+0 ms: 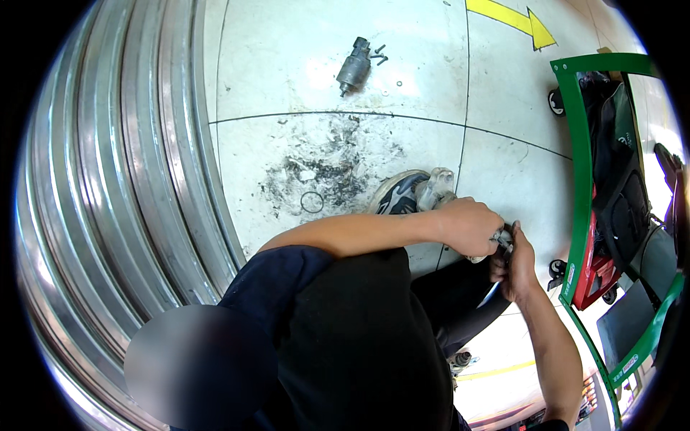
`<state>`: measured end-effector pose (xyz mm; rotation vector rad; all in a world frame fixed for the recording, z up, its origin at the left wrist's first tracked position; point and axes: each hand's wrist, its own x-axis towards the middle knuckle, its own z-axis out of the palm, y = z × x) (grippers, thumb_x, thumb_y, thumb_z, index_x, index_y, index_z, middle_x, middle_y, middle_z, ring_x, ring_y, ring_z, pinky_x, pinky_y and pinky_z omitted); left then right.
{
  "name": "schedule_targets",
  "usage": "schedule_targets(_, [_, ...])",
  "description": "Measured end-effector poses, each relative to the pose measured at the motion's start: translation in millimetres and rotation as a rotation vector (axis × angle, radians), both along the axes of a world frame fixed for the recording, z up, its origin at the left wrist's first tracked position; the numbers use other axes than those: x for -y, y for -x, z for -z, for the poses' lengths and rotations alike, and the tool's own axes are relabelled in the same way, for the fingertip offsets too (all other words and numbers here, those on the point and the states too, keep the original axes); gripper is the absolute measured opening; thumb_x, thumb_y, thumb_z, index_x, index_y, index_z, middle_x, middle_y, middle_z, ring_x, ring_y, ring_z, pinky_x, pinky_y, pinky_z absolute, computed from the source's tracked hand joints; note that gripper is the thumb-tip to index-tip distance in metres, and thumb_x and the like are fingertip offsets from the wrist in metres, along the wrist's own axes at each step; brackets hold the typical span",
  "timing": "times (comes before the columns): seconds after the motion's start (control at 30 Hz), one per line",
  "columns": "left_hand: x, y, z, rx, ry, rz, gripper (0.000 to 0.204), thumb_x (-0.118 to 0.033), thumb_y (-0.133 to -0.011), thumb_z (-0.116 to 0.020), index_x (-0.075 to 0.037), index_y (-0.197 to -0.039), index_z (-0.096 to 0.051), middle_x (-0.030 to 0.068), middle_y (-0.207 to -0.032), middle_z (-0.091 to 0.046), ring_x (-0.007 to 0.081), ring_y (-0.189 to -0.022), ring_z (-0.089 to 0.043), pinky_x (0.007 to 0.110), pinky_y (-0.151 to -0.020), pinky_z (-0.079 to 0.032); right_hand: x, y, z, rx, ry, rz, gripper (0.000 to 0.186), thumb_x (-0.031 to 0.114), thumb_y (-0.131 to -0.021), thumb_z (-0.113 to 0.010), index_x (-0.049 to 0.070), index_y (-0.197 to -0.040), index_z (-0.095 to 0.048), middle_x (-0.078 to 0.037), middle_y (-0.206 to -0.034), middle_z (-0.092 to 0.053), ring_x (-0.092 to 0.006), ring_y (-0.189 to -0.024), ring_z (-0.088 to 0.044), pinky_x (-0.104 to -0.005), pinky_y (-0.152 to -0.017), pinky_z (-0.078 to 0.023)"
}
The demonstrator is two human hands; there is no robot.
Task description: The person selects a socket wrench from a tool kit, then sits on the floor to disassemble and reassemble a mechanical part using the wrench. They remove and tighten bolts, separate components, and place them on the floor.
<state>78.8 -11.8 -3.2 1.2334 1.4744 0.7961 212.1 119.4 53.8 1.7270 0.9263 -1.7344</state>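
Ahead and to the right of my body, both my hands meet at a small grey metal part (505, 241), mostly covered by fingers. My left hand (471, 224) is closed over its near left side. From the right, the fingers of my right hand (519, 267) wrap round it. Its kind cannot be made out. Left of my left hand, a dirty whitish piece (436, 188) rests against a blue-and-white shoe (399, 195). A thin black ring (312, 202) lies on the floor. Farther off sits a grey cylindrical motor-like part (354, 68) beside several dark bolts (379, 54).
Ribbed metal sheeting (136, 158) runs along the left. Dark grime (338, 172) covers part of the white tiles. At the right stands a green-framed cart (575, 144) on casters, loaded with dark bags. A yellow arrow (514, 20) marks the far floor.
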Motion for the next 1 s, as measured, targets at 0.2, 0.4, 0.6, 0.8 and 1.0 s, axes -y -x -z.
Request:
schedule_targets(0.2, [-4.2,-11.9,4.1,-0.042,-0.013,0.02,0.031,-0.028,-0.087,-0.059,0.001,-0.093,-0.069,0.0244,-0.086,-0.071,0.0431,-0.087,-0.069,0.052,-0.081,-0.054,15.8,-11.1,24.8,-0.37,-0.855,-0.597,0.035,0.039,-0.108,-0.03,0.014,-0.108,-0.056,0.002,-0.057,-0.036,-0.0123,-0.044,-0.03,-0.0283,-0.043,-0.026])
schedule_targets(0.4, [-10.7,-16.7,3.9,-0.049,0.024,-0.028,0.029,-0.025,-0.089,-0.054,0.0,-0.09,-0.069,0.0237,-0.085,-0.071,0.0432,-0.085,-0.069,0.052,-0.079,-0.054,0.0,-5.0,6.2,-0.08,-0.151,-0.087,0.034,0.026,-0.104,-0.032,0.012,-0.126,-0.055,-0.006,-0.059,-0.047,-0.0193,-0.043,-0.042,-0.0373,-0.042,-0.037])
schedule_targets(0.6, [-10.9,-15.1,4.0,-0.087,-0.021,-0.048,0.03,-0.024,-0.089,-0.053,0.001,-0.092,-0.069,0.0244,-0.086,-0.071,0.0445,-0.083,-0.068,0.054,-0.078,-0.054,-7.9,-10.0,15.5,-0.311,-0.583,-0.698,0.046,0.014,-0.097,-0.039,0.007,-0.141,-0.049,-0.026,-0.07,-0.059,-0.0374,-0.051,-0.053,-0.049,-0.061,-0.05])
schedule_targets(0.8, [-7.7,-20.5,9.3,-0.074,-0.047,-0.008,0.029,-0.023,-0.088,-0.054,0.002,-0.091,-0.068,0.0248,-0.084,-0.07,0.0442,-0.082,-0.068,0.054,-0.078,-0.054,-4.4,-17.4,18.4,-0.428,-0.919,-1.151,0.046,0.013,-0.094,-0.042,0.006,-0.139,-0.051,-0.025,-0.07,-0.061,-0.0396,-0.062,-0.063,-0.0477,-0.064,-0.051])
schedule_targets(1.0, [-5.3,-23.8,3.0,-0.129,-0.081,-0.045,0.028,-0.021,-0.086,-0.055,0.003,-0.085,-0.068,0.0232,-0.081,-0.07,0.042,-0.078,-0.069,0.052,-0.075,-0.054,-12.0,-21.2,16.1,-0.238,-0.312,-0.466,0.048,0.01,-0.091,-0.043,0.007,-0.137,-0.052,-0.019,-0.073,-0.064,-0.0368,-0.062,-0.062,-0.0475,-0.061,-0.049])
